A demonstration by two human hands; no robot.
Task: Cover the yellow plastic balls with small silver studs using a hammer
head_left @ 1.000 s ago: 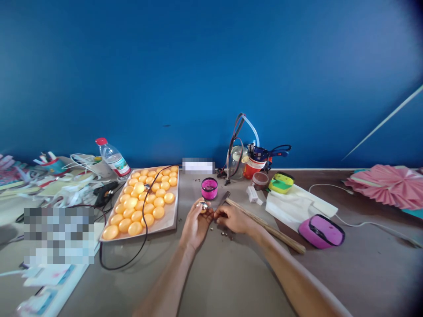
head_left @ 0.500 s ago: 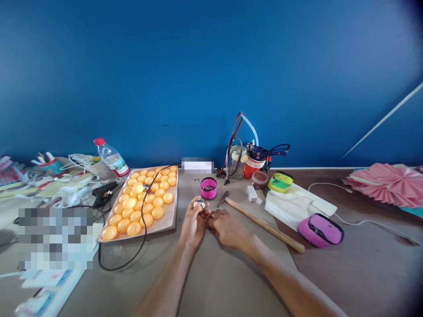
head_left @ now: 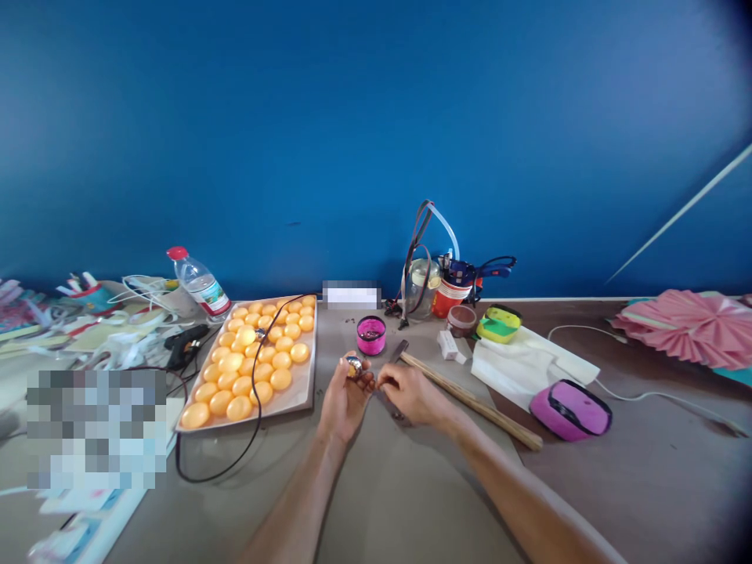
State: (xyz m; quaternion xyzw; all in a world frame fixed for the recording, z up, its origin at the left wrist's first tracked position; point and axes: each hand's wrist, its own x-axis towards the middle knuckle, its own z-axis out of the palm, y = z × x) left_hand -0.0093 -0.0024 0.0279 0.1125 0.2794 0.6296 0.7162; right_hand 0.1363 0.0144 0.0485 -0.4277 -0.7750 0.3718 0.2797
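The left hand point(head_left: 345, 395) curls shut around a small shiny ball point(head_left: 353, 366), propped up at its fingertips, likely for access. At its three o'clock, the right hand point(head_left: 414, 392) is pinched closed, its contents unclear. A pink cup point(head_left: 371, 335) stands at twelve.

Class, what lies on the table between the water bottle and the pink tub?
The head view shows a tray of orange balls, with a black cable draped across it.

The wall point(head_left: 376, 117) is deep blue; the tray balls point(head_left: 252, 362) are orange-yellow. The small ball point(head_left: 353, 366) is glossy silver. The cup point(head_left: 371, 337) is magenta with black rim, the pouch point(head_left: 571, 409) pink with black trim, the paper fan point(head_left: 687, 329) pink.
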